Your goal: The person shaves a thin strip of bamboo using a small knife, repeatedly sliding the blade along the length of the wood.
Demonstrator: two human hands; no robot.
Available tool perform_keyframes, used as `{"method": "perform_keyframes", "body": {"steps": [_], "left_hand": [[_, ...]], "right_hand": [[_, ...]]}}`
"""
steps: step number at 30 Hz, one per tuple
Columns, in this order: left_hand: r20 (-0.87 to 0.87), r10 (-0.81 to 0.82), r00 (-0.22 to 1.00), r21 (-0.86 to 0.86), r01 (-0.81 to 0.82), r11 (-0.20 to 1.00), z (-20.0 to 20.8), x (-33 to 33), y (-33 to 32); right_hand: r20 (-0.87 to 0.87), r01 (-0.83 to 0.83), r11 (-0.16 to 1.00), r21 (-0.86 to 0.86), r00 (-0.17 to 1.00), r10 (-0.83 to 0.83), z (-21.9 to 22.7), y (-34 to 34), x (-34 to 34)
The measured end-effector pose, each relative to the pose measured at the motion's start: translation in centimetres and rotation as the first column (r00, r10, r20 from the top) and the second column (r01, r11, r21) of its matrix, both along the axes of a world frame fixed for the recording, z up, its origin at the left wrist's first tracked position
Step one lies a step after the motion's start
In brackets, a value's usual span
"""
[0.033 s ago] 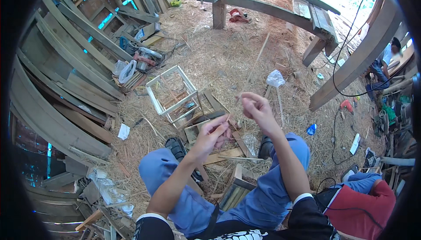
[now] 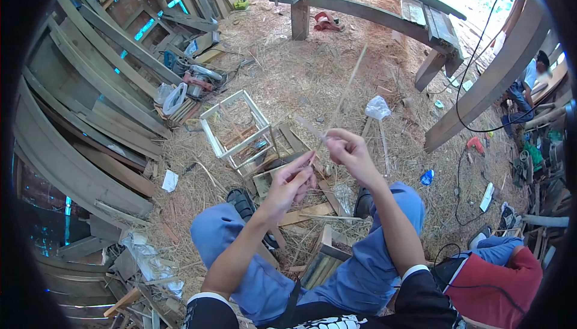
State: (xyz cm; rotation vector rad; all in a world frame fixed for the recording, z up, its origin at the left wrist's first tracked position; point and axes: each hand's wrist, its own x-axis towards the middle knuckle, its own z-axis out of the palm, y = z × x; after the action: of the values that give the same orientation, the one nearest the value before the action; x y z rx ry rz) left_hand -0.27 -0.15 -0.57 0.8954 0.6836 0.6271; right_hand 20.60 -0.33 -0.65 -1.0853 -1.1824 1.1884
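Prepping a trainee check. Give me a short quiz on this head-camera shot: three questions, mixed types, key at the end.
1. Multiple choice: what sticks out from the right hand?
A) a hammer
B) a slim pale piece
C) a paintbrush

2. True or false: the left hand lies flat on the left thigh.

3. Short answer: what colour is the small crumpled item on the ground just beyond the right knee?

Key
1. B.
2. False: it is up in front of the body, apparently pinching the near end of a long thin strip.
3. Blue.
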Motion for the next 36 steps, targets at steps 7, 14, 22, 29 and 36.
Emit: {"method": "perform_keyframes", "body": {"steps": [7, 14, 22, 29, 36], "left_hand": [[0.032, 0.143, 0.989, 0.13, -0.146, 0.981, -1.9, -0.4, 0.7], [0.053, 0.095, 0.994, 0.173, -0.103, 0.98, -1.9, -0.8, 0.4], [0.0, 0.138, 0.99, 0.192, -0.135, 0.972, -1.2, -1.5, -1.2], [-0.044, 0.209, 0.977, 0.377, -0.177, 0.909, -2.1, -1.1, -0.6], [-0.055, 0.249, 0.967, 0.486, -0.192, 0.853, -1.0, -0.6, -0.8]], "right_hand": [[0.604, -0.002, 0.973, 0.231, 0.784, -0.142, 1.3, -0.7, -2.3], [0.642, -0.15, 0.738, 0.658, 0.623, -0.446, 1.0, 0.2, -0.5], [0.636, 0.184, 0.804, 0.565, 0.524, -0.567, 2.0, 0.1, 3.1], [0.696, -0.195, 0.781, 0.593, 0.611, -0.376, 0.5, 0.0, -1.4], [0.681, -0.163, 0.75, 0.641, 0.571, -0.458, 1.1, 0.3, -0.4]]}}
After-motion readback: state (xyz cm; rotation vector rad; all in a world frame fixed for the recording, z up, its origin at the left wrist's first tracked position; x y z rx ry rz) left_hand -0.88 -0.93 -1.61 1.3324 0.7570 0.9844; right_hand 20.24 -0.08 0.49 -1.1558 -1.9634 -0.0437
